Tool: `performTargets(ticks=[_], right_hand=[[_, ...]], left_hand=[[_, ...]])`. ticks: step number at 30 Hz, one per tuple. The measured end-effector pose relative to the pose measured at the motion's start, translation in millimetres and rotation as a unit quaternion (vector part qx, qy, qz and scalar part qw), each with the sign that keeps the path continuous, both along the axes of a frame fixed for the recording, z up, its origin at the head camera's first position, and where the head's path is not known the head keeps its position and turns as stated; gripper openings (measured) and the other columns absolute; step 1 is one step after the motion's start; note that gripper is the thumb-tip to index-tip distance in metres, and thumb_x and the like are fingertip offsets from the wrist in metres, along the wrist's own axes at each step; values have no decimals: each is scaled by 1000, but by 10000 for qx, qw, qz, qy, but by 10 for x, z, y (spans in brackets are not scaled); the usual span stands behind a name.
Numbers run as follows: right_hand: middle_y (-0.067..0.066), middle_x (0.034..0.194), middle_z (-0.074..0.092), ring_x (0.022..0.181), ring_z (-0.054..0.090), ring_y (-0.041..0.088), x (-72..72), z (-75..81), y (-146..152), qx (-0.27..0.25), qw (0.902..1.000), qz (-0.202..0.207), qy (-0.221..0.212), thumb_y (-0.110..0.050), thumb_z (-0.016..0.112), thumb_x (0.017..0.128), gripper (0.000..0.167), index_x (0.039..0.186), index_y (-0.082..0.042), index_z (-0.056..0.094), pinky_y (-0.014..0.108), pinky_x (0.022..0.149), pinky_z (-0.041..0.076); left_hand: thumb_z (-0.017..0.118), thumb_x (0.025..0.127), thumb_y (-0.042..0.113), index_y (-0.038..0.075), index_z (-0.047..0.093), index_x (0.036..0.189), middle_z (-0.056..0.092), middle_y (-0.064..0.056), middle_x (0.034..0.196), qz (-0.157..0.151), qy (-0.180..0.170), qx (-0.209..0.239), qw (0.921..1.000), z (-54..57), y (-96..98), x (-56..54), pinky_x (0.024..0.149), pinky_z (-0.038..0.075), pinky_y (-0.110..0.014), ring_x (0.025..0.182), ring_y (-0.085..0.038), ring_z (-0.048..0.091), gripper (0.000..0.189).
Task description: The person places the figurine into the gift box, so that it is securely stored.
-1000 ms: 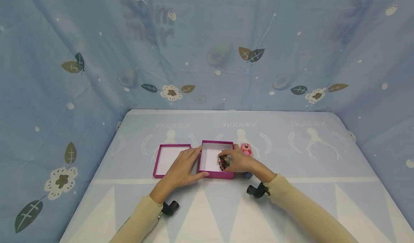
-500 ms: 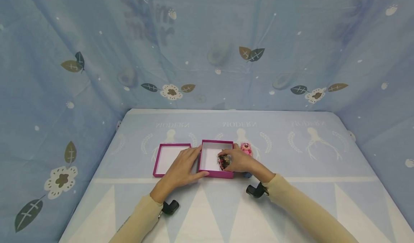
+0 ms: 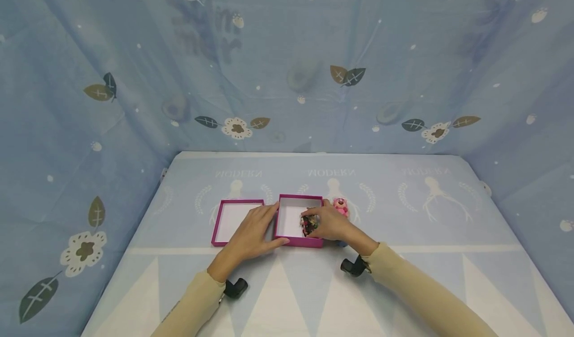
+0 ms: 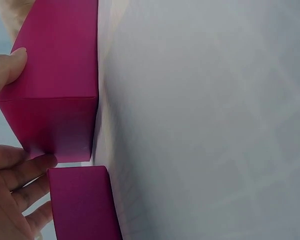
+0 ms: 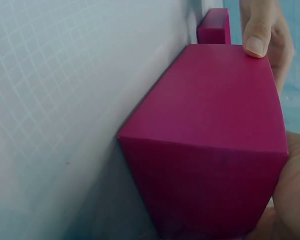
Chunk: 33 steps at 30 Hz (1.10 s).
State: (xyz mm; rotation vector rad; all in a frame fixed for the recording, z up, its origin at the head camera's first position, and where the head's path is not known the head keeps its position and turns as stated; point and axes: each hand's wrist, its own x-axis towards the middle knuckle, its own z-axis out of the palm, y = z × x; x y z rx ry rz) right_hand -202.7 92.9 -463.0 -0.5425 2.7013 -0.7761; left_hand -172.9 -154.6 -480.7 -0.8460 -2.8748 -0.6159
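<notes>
Magenta card, white inside: the box (image 3: 299, 221) sits open near the middle of the table (image 3: 403, 277), and both hands are on it. Over its right half the right hand (image 3: 329, 222) has its grip curled around a small dark toy (image 3: 309, 224), pinched at the fingertips and held just inside the box, low over the white floor; whether it touches that floor, I cannot tell. The left hand (image 3: 252, 235) lies against the box's left wall, grip loose, fingers fairly straight along the wall and thumb pressed to the near left corner. From the left wrist view you get those fingers (image 4: 20, 172) at the corner and the thumb on the long side, steadying, nothing held. From the right wrist view the box (image 5: 215, 140) fills the frame, a left fingertip resting on its top edge.

Just left of the box, partly under the left hand, lies the lid (image 3: 233, 221), same magenta rim, white inside facing up, its edge almost touching the box. Just right of the box, behind the right hand, stands a pink bear (image 3: 341, 206). Pale blue cloth (image 3: 287, 78) with leaves and flowers hangs behind and to both sides.
</notes>
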Motion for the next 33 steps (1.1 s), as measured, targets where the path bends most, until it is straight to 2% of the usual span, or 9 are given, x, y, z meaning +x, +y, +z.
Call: performTargets(ticks=[8,16,23,29,33], right_hand=[[21,124,53,100,55,25,-19,33,-17,16,9997,-95,-207,-23,90,67,57,120,-17,72,43,77,56],[18,134,54,115,52,30,-43,53,-26,113,9997,-21,-201,-26,91,66,58,120,-19,72,47,84,56],[18,136,55,120,50,33,-60,83,-17,244,9995,108,-166,-28,90,67,58,121,-20,71,51,87,54],[18,134,57,117,52,33,-47,105,-18,291,9994,151,-140,-29,90,67,58,121,-20,71,51,85,55],[20,138,53,122,50,34,-31,84,-12,291,9992,137,-225,-29,90,68,58,122,-20,71,51,86,55]], left_hand=[[71,80,59,4,33,152,52,-13,142,-8,40,27,10000,3,-3,-17,114,35,-49,132,-32,48,98],[70,80,59,5,32,152,51,-14,143,4,9,35,10000,13,-6,-23,114,34,-50,133,-33,47,98],[71,80,59,4,33,152,52,-14,143,-31,94,-2,10000,14,-7,-39,113,35,-50,133,-32,48,98],[71,80,59,4,34,152,51,-14,143,-3,60,25,10000,12,-6,-26,114,34,-50,133,-32,47,97],[70,81,60,5,33,152,51,-14,144,-5,14,-9,10000,-2,-8,-1,114,35,-50,133,-32,48,97]])
